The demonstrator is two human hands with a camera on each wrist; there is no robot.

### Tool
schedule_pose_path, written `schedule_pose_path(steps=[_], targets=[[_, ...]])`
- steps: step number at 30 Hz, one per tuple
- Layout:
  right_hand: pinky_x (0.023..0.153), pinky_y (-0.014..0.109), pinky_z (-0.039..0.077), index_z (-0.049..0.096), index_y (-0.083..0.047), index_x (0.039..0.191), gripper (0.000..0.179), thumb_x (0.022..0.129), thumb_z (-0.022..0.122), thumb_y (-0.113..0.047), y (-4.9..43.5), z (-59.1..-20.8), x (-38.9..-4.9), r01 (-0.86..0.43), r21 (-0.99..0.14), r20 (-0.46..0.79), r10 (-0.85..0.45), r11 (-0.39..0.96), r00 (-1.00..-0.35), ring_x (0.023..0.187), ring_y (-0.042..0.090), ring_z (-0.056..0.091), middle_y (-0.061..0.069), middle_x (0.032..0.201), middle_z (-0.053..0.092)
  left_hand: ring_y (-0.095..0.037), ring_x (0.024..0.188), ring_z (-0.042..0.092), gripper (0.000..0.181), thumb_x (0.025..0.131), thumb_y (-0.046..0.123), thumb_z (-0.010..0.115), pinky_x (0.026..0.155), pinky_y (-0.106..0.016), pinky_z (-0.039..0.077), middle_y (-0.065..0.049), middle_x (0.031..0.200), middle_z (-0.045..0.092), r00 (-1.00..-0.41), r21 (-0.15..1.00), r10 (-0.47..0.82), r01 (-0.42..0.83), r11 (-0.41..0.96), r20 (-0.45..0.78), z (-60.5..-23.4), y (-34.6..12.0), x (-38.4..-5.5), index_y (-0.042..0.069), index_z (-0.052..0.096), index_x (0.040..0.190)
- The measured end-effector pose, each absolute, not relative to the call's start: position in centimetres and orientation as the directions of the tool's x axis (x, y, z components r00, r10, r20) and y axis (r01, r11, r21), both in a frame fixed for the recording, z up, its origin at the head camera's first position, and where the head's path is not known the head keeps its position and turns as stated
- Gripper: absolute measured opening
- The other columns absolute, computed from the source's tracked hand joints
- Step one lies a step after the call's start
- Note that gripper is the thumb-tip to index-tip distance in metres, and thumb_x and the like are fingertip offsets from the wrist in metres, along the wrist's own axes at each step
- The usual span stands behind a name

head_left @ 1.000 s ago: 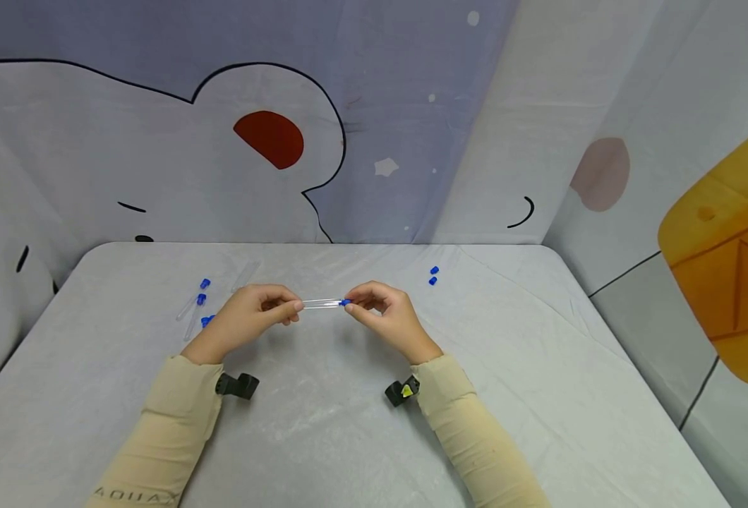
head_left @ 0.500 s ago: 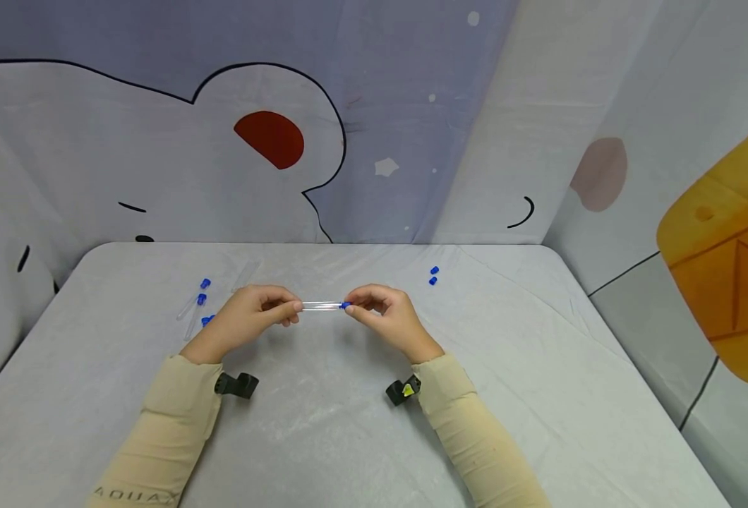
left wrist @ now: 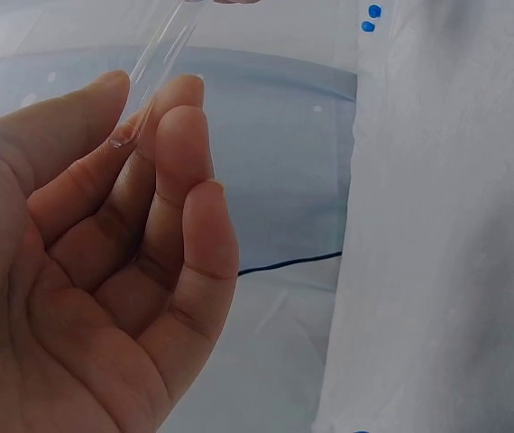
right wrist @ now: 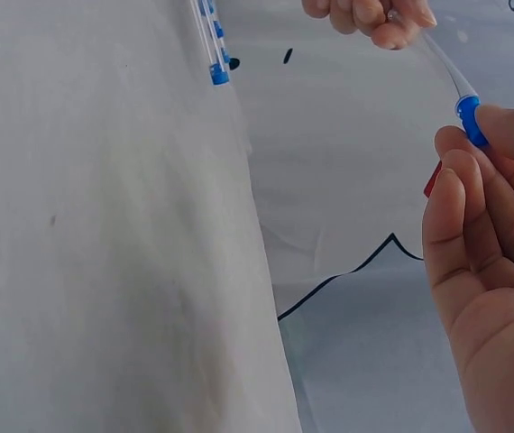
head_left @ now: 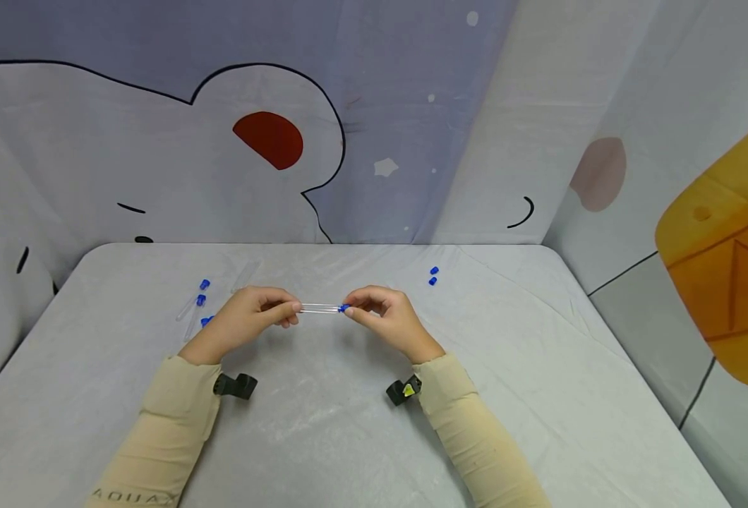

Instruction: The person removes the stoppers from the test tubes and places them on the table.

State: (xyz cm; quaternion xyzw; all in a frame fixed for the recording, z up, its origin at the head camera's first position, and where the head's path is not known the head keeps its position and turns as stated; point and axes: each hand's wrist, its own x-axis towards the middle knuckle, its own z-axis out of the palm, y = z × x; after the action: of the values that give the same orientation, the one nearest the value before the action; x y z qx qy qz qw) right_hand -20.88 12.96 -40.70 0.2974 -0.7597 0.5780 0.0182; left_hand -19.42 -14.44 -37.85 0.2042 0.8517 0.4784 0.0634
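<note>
A clear test tube is held level above the table between both hands. My left hand pinches its rounded end between thumb and fingers; the left wrist view shows that tube end close up. At the other end is a blue cap, pinched by the thumb and fingers of my right hand. In the right wrist view the cap meets the tube's mouth; how tightly it sits cannot be told. The fingertips partly cover the cap.
Several blue-capped tubes lie left of my left hand, one partly hidden behind the wrist. A clear tube lies just behind that hand. Two loose blue caps rest at the back right of the white-covered table.
Both hands keep their pinch on the tube and cap. The tube has dipped very slightly; otherwise the table looks the same.
</note>
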Motion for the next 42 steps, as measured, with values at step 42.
schedule_pose_path(steps=[42], targets=[[0.082,0.023,0.053,0.070,0.013,0.107,0.016,0.094,0.065,0.006,14.8,-38.4,-20.9,-0.409,-0.902,0.357,-0.295,0.136,-0.886,0.093,0.012,0.061,0.023,0.106,0.066,-0.033,0.101,0.067,0.040,0.109,0.027,0.048,0.075,-0.014,0.049,-0.018,0.114,0.072,-0.981,0.845,-0.048,0.136,0.517,0.187,-38.5,-17.5,-19.9,-0.001,0.062,0.134]])
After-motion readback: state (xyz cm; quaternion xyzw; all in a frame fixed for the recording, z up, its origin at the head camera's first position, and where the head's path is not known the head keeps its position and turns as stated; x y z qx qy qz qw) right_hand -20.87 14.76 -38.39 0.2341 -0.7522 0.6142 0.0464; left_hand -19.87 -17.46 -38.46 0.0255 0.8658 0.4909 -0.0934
